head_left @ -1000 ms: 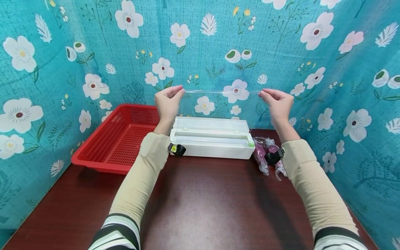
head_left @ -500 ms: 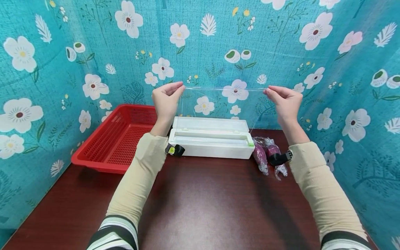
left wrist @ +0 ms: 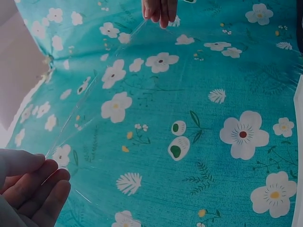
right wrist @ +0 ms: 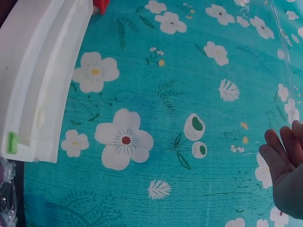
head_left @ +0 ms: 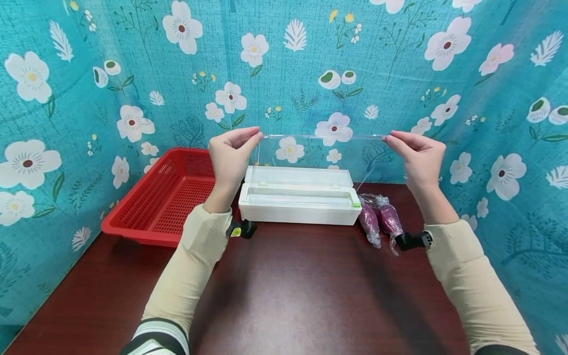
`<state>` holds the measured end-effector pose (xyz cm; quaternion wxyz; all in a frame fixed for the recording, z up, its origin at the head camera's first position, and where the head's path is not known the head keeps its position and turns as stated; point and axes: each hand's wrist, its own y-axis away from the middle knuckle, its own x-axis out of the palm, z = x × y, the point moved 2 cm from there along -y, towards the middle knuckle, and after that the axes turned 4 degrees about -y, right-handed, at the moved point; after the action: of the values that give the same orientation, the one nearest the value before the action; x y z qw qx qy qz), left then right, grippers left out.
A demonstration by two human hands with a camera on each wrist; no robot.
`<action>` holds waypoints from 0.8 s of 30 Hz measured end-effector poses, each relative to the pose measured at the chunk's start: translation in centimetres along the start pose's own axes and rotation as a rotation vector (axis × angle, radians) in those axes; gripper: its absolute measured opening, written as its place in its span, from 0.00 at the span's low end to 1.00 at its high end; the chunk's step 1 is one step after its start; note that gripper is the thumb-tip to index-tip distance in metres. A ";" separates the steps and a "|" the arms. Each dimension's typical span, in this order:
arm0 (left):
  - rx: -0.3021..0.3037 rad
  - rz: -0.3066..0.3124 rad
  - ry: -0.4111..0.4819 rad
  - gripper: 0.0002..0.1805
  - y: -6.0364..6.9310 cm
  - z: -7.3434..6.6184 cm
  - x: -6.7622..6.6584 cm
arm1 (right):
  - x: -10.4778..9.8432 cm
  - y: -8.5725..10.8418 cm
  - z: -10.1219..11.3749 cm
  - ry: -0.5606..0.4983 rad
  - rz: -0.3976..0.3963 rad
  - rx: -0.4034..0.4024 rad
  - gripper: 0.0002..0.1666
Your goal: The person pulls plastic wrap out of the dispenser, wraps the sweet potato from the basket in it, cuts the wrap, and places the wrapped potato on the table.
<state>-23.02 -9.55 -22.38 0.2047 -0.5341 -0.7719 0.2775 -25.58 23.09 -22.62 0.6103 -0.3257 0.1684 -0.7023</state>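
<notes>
Clear cling film (head_left: 319, 136) stretches taut between both raised hands, its sheet running down to the white dispenser box (head_left: 301, 213). At the upper left corner of the film, my left hand (head_left: 232, 160) pinches the edge between thumb and fingers. My right hand (head_left: 420, 160) pinches the other corner. The box stands on the table with its lid (head_left: 299, 176) tipped back and a film roll inside. In the left wrist view the film's edge shows as a thin shiny line from the left hand (left wrist: 35, 187) to the other hand. The transparent sheet is hard to make out.
A red plastic basket (head_left: 133, 235) stands left of the box, partly behind the left arm. Right of the box lie two purple items (head_left: 389, 219) wrapped in clear film. The dark brown table (head_left: 306, 286) meets a flowered blue curtain (head_left: 284, 64) behind.
The hands have moved apart, the right one mostly to the right. Both rose slightly, then came down and closer. The film's edge between them is stretched wider.
</notes>
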 end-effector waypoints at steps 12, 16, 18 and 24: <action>0.099 0.048 -0.008 0.11 4.1 -1.2 -1.8 | -1.4 3.9 2.2 0.003 0.016 0.014 0.08; 0.107 0.055 -0.021 0.10 6.0 -1.4 -2.7 | -1.7 6.0 2.9 0.038 0.025 0.029 0.05; 0.107 0.052 -0.032 0.09 6.9 -1.5 -3.1 | -2.0 7.1 3.2 0.065 0.030 0.047 0.04; 0.105 0.062 -0.077 0.05 9.5 -1.5 -4.1 | -2.7 10.4 3.7 0.141 0.097 0.112 0.06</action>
<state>-13.91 -10.48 -27.44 0.1937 -0.5352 -0.7467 0.3442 -15.26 24.25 -27.23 0.6475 -0.2323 0.1873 -0.7012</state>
